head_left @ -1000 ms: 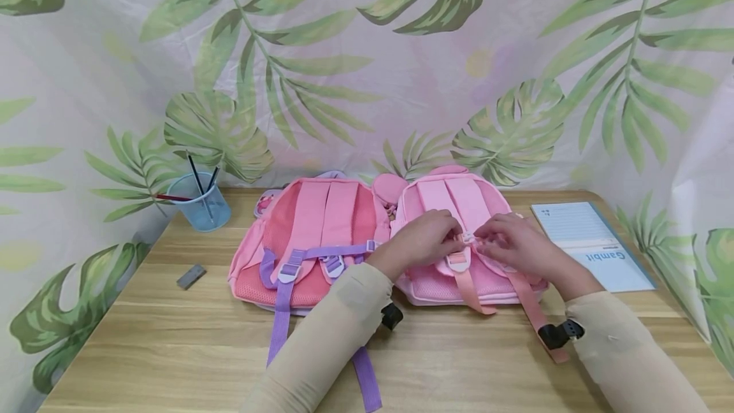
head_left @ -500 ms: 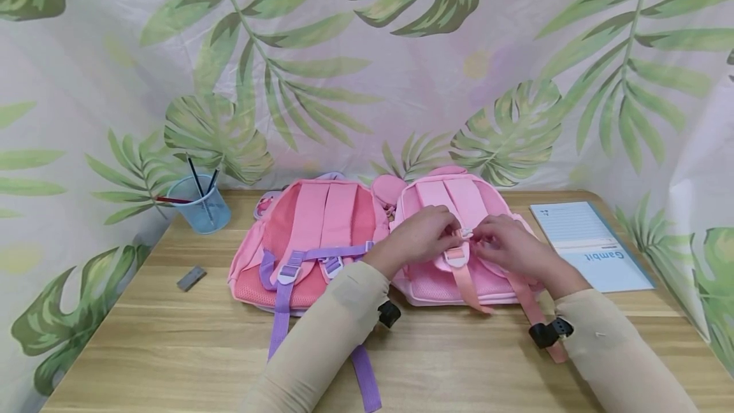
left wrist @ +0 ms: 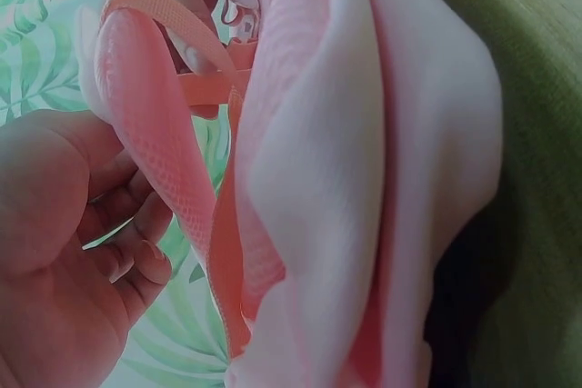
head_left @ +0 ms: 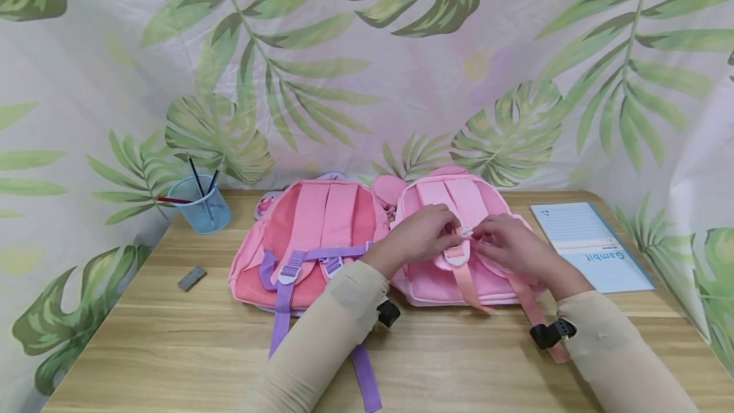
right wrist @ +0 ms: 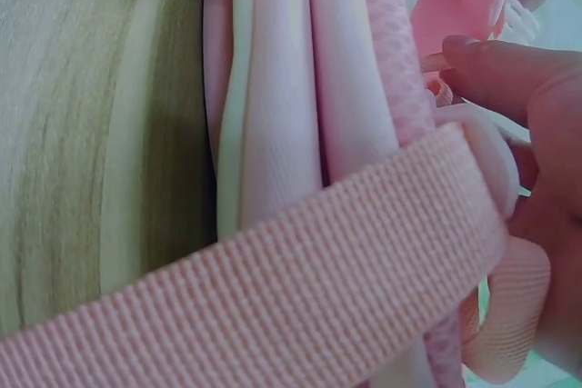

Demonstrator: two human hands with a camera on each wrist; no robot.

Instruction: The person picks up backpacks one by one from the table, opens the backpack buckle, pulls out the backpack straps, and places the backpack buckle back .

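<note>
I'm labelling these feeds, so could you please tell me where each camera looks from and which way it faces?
Head: on the head, faces forward and down at two backpacks; left hand, right hand and sleeves show.
Left wrist: on the left wrist, faces the paler backpack close up; left hand shows at left.
Right wrist: on the right wrist, faces that backpack past an orange strap; right hand shows at right.
Both wrist views share the paler backpack.

"Gambit" on the notebook [head_left: 593, 246]

Backpacks [head_left: 467, 199] on table [head_left: 172, 349], cup [head_left: 213, 215] left, notebook [head_left: 602, 263] right
</note>
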